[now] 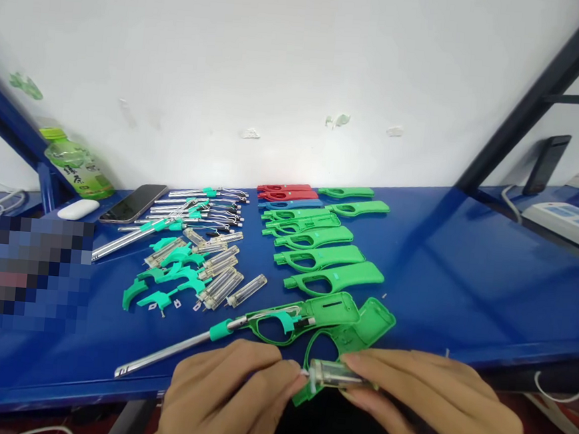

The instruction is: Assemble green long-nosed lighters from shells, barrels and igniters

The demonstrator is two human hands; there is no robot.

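Note:
My right hand [425, 401] is closed round a clear lighter fuel tank [330, 374], held level above the front edge of the table. At the tank's left end, the fingertips of my left hand [236, 390] pinch a small white piece [304, 373], which seems to touch the tank's valve end. Just beyond my hands lies an open green lighter shell half [332, 309] with a metal lighter tube [168, 354], wires and a teal trigger [284, 320] set in it. Another green shell half [368, 327] lies partly beneath it, partly hidden by my hands.
Several clear tanks [247, 290], teal triggers [182, 279] and metal tubes with wires [189, 212] lie at left. Green shells [337, 277] and red shells [286, 193] are lined up in the middle. A phone [135, 203] and a bottle [77, 167] are at back left.

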